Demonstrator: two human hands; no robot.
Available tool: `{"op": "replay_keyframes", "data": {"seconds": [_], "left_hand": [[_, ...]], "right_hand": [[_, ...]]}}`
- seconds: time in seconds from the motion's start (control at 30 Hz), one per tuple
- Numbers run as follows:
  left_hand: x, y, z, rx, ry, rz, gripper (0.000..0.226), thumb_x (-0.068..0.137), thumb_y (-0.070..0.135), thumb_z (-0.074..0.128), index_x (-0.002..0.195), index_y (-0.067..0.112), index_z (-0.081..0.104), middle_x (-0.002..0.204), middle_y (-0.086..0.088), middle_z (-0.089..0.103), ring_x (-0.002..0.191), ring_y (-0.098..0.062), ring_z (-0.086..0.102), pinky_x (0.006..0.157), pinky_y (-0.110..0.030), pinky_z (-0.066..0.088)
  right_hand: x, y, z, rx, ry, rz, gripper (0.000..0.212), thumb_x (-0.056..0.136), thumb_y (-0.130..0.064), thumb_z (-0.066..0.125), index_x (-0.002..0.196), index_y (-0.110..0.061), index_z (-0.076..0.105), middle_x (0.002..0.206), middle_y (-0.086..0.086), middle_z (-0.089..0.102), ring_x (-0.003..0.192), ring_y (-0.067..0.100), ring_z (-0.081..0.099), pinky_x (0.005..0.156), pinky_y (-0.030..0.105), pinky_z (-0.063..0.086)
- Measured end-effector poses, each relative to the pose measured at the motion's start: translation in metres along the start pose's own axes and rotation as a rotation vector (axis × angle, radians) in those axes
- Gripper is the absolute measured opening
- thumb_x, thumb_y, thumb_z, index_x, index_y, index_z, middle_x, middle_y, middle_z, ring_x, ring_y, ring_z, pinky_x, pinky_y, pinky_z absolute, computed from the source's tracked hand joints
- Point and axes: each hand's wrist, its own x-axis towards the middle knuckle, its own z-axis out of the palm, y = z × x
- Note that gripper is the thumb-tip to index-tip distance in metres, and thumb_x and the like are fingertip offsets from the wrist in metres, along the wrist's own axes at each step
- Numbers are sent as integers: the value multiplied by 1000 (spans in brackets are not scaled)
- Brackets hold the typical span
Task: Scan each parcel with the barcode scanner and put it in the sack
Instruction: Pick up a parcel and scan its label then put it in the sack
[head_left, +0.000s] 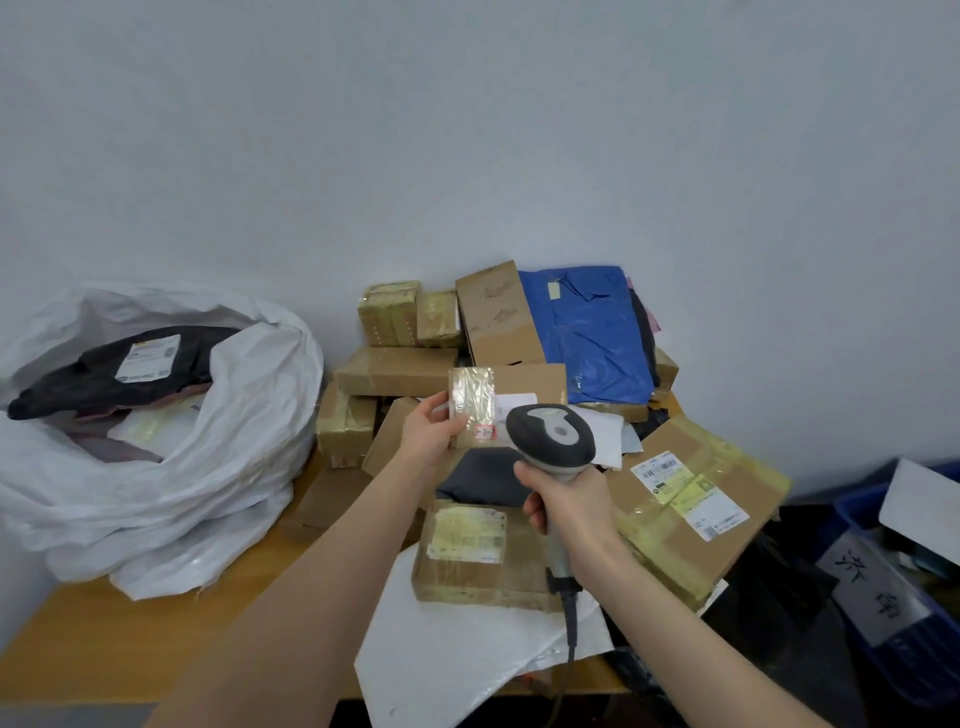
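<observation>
Holding a small taped parcel (471, 406) upright above the table (104, 634), the left hand (428, 431) pinches its edge between thumb and fingers. The right hand (563, 506) wraps the barcode scanner (553, 439) handle (head beside the parcel), while the white sack (171, 441) lies open at left.

One wide-angle camera rides on the person's head, close above the surface (98, 644), facing forward and down; wall (467, 130) behind the surface, sack (249, 426) on its left.
</observation>
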Motion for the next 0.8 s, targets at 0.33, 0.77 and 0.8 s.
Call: {"op": "replay_keyframes", "data": {"seconds": [0.33, 0.77, 0.8], "left_hand": [[5, 2, -12, 44, 53, 49, 57, 88, -3, 63, 140, 7, 43, 125, -15, 62, 109, -28, 63, 95, -43, 52], [2, 9, -12, 42, 70, 41, 56, 90, -1, 62, 142, 9, 42, 130, -14, 59, 113, -28, 61, 96, -44, 51], [2, 10, -12, 43, 73, 40, 56, 90, 0, 61, 141, 9, 42, 129, -14, 59, 113, -28, 61, 95, -43, 52]], "right_hand": [[-6, -3, -2, -94, -24, 15, 27, 83, -16, 71, 60, -8, 61, 45, 3, 57, 38, 11, 48, 47, 25, 40], [-16, -8, 3, -16, -51, 54, 19, 82, -13, 71, 67, -5, 61, 44, 2, 55, 35, 11, 45, 42, 25, 38], [-17, -9, 2, -13, -55, 55, 18, 82, -13, 71, 68, -5, 62, 44, 2, 54, 35, 11, 45, 41, 25, 38]]}}
